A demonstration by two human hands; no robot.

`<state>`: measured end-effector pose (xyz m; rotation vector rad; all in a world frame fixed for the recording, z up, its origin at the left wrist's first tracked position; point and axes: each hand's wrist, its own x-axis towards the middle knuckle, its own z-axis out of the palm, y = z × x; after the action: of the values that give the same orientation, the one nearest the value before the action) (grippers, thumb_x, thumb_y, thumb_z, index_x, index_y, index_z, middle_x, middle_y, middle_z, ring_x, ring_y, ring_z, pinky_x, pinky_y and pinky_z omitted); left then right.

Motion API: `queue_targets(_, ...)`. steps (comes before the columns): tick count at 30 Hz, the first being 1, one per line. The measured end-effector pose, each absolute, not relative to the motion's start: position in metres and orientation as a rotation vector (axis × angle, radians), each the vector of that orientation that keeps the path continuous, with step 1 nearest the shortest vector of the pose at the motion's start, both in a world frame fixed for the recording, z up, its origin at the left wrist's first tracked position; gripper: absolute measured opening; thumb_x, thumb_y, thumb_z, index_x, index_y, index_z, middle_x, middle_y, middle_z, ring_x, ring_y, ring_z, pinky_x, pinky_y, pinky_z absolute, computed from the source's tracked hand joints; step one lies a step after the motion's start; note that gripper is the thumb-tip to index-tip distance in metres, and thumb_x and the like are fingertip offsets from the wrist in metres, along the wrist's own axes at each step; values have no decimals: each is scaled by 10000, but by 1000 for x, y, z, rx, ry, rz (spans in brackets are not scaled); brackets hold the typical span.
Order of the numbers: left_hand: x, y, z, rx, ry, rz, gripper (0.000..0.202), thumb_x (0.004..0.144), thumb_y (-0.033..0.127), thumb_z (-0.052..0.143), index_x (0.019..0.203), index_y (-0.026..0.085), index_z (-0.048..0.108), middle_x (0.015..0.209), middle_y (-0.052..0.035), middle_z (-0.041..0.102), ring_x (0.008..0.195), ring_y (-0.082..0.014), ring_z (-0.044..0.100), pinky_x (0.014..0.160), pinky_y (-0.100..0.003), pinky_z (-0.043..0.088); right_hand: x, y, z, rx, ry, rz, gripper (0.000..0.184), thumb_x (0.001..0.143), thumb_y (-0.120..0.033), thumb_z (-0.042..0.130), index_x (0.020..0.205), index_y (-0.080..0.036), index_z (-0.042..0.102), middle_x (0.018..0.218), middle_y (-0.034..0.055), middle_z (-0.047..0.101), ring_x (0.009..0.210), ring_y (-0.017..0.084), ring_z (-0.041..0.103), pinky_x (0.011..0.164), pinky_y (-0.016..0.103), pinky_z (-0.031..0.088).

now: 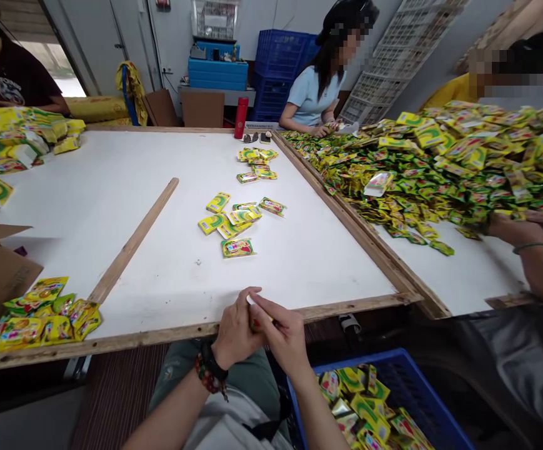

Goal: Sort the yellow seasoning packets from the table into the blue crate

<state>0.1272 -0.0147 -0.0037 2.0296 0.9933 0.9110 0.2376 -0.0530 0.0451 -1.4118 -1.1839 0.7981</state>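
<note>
Filling most of the view, a white-topped bench (159, 262) with a wooden frame runs ahead, and a large heap of yellow-green foil sachets (444, 165) covers its far right section. A blue plastic crate (416, 375) below the near edge holds more sachets. Small loose groups of sachets (234, 219) lie mid-bench, beside a wooden strip (133, 240). Over the near edge, the left hand (236, 331) and right hand (285, 334) meet, their fingers (271, 312) closed together on a small sachet (255, 324), mostly hidden between them. Beaded bracelets (210, 369) circle the left wrist. A co-worker's hands (533, 231) lie at the heap's near edge.
</note>
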Motion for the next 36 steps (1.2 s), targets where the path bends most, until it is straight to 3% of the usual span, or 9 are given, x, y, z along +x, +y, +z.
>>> queue_targets(6,128,-13,-7,1984,1029,869,623,705,293,639,1251,183,360,1082,-115,643,918,-278,668,759,-397,539,244,-49,46,-1424,-1213,836,275,879,-318,598,1104,-220,723,1101,51,729,993,263,701,906,414,548)
queue_targets(10,128,-14,-1,1930,1013,854,482,733,250,597,1180,211,418,1091,-91,623,849,-236,662,723,-367,535,238,-50,47,-1421,-1514,733,387,888,-298,585,1261,-204,627,1011,77,763,719,193,713,704,304,576)
queue_targets(13,122,-13,9,1988,872,809,588,719,253,640,1252,208,395,1186,-105,591,961,-249,636,813,-390,532,245,-67,48,-1490,-1590,613,415,932,-324,488,1321,-209,578,1034,93,756,718,189,711,674,286,557)
queue_targets(16,113,4,26,2164,649,706,697,716,375,735,1310,208,410,1295,-118,549,1146,-279,545,966,-427,477,287,-109,48,-1856,-1578,574,460,929,-394,428,1306,-196,603,953,127,766,738,246,733,634,314,551)
queue_targets(18,112,30,37,2298,644,646,480,834,373,644,1257,209,490,1232,-106,593,1145,-262,533,986,-420,457,331,-145,45,-2389,-1499,556,450,870,-435,475,1171,-197,709,698,135,756,590,309,715,527,360,523)
queue_targets(20,119,64,42,2439,815,587,276,916,268,522,1179,188,555,1147,-107,628,1108,-251,540,976,-407,446,371,-173,39,-2768,-1398,551,404,810,-434,528,1029,-196,771,682,161,748,643,375,719,537,409,521)
queue_targets(22,134,99,41,2552,1035,444,262,892,195,541,1150,164,576,1157,-123,619,1133,-265,514,979,-404,421,392,-186,34,-2834,-1344,575,383,802,-438,536,998,-215,779,726,162,756,713,388,725,581,426,533)
queue_targets(30,156,139,29,2550,1285,385,355,709,238,738,990,91,579,1079,-194,601,1102,-355,484,923,-480,392,312,-116,31,-1770,-994,1013,547,732,-573,673,1103,-175,737,934,122,769,793,313,722,701,419,586)
queue_targets(36,125,64,36,2306,1190,541,416,819,358,613,1127,158,418,964,-66,601,818,-209,610,720,-319,483,251,-43,27,-1362,-575,1143,623,711,-660,678,1134,-203,707,1107,111,729,1041,282,664,830,381,549)
